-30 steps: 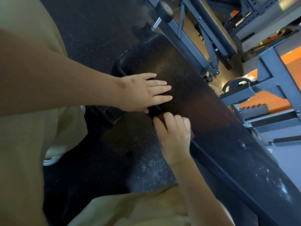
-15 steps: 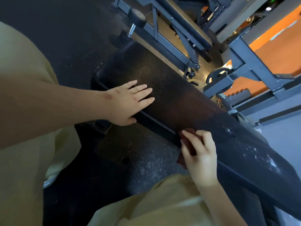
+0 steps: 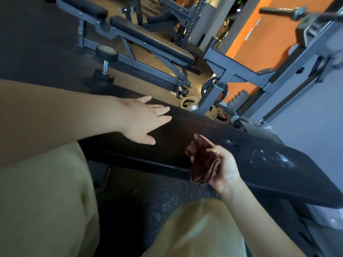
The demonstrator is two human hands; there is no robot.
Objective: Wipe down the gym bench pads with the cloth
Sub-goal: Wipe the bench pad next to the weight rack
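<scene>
- The cloth, a dark reddish-brown folded rag, is bunched in the right hand over the near edge of the bench pad; whether it touches the pad cannot be told.
- The right hand is turned palm-up, its fingers curled round the cloth and clamped on it, with one fingertip poking out past the top of the fold.
- The bench pad is long, black and textured, running from the left middle of the view down to the right edge.
- A scatter of white specks lies on the pad just right of the cloth.
- The left hand rests flat on the pad, left of the cloth and apart from it, its fingers straight and spread, gripping nothing.
- The person's olive-tan trousers fill the lower left, and a second leg shows at the bottom centre.
- A dark speckled rubber floor shows between the legs, beneath the pad's edge.
- Behind the pad stands an adjustable bench with black pads on a grey frame.
- To the right a grey steel rack rises, with weight plates at its foot.
- An orange wall stands behind the rack.
</scene>
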